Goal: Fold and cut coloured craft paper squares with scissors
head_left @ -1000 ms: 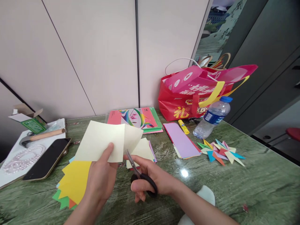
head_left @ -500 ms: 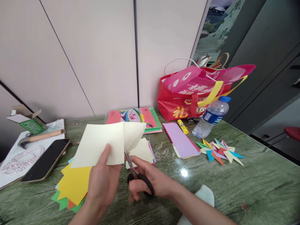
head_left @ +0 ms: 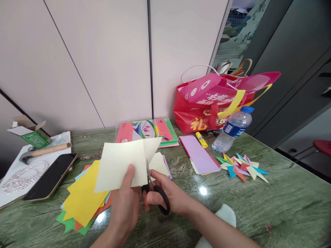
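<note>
My left hand (head_left: 126, 203) grips a cream sheet of paper (head_left: 121, 163), thumb on top, holding it up over the table. A narrower flap of the same sheet leans off to its right, parted by a cut or fold near the top. In my right hand (head_left: 168, 194) is a pair of scissors (head_left: 162, 199) with black handles, its blades at the sheet's right part along that line. Yellow, green and orange paper squares (head_left: 86, 201) lie fanned out below my left hand. Behind the scissors sits a small stack of cream and purple paper (head_left: 159, 164).
Coloured paper packs (head_left: 152, 129) lie by the wall. To the right are purple strips (head_left: 198, 155), a glue stick (head_left: 201, 140), a water bottle (head_left: 231, 131), folded paper stars (head_left: 241, 165) and a red bag (head_left: 196, 110). On the left are a phone (head_left: 51, 177) and a hammer (head_left: 48, 151).
My left hand and the cream sheet have shifted right and a little down, uncovering more of the yellow squares. The scissors blades are now closer together and further along the sheet.
</note>
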Demonstrator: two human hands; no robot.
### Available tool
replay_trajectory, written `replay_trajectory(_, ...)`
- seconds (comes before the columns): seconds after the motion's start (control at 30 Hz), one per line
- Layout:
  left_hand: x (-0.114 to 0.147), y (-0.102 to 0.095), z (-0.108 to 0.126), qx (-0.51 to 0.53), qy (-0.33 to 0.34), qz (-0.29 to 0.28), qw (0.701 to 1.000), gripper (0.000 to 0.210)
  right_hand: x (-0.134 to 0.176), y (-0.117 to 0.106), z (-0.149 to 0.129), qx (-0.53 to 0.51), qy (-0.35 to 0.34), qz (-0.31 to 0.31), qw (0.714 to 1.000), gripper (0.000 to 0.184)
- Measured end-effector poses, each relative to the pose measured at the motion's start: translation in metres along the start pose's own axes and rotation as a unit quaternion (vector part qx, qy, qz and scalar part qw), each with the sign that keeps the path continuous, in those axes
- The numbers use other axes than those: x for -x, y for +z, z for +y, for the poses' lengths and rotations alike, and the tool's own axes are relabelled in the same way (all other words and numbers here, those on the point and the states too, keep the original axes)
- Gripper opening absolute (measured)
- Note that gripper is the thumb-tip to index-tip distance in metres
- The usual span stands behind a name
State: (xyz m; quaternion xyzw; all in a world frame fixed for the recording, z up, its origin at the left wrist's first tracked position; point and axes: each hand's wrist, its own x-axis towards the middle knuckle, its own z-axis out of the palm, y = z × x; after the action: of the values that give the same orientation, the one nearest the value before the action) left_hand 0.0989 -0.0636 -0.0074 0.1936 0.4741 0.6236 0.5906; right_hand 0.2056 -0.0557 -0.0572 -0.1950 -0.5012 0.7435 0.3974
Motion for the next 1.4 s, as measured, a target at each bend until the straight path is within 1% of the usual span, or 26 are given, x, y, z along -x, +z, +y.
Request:
replay_trajectory(0.1, -0.001, -0.001, -0.005, 0.014, 0.032, 0.021, 0.999, 0.036, 0.000, 0.001, -0.002, -0.007, -0.006, 0.004, 1.000, 0.047)
replay_trajectory(0.23, -0.002, -0.001, -0.009, 0.009, 0.042, 0.052, 0.998, 0.036, -0.001, 0.003, -0.009, -0.027, -0.006, 0.013, 1.000, 0.049)
replay_trajectory(0.33, -0.002, -0.001, -0.011, -0.001, 0.055, 0.073, 0.996, 0.037, -0.002, 0.004, -0.013, -0.015, -0.010, 0.020, 1.000, 0.047)
replay_trajectory(0.5, 0.000, 0.001, -0.009, 0.005, 0.047, 0.055, 0.997, 0.042, -0.002, 0.002, -0.010, -0.003, -0.007, 0.023, 1.000, 0.049)
replay_trajectory(0.63, 0.001, 0.002, -0.010, 0.018, 0.049, 0.059, 0.997, 0.045, -0.003, 0.002, -0.009, -0.002, -0.011, 0.028, 1.000, 0.047)
replay_trajectory(0.8, 0.000, 0.000, -0.013, 0.033, 0.049, 0.044, 0.997, 0.049, -0.004, 0.003, -0.008, -0.029, -0.025, 0.023, 0.999, 0.044)
replay_trajectory(0.97, 0.001, -0.001, -0.013, 0.028, 0.040, 0.053, 0.997, 0.048, -0.004, 0.001, -0.006, -0.028, -0.021, 0.026, 0.999, 0.045)
replay_trajectory(1.2, 0.002, -0.001, -0.012, 0.022, 0.041, 0.044, 0.998, 0.048, -0.002, 0.001, -0.005, -0.017, -0.013, 0.033, 0.999, 0.040)
replay_trajectory(1.4, 0.002, -0.002, -0.012, 0.005, 0.042, 0.039, 0.998, 0.043, -0.003, -0.001, -0.002, -0.011, -0.016, 0.037, 0.999, 0.041)
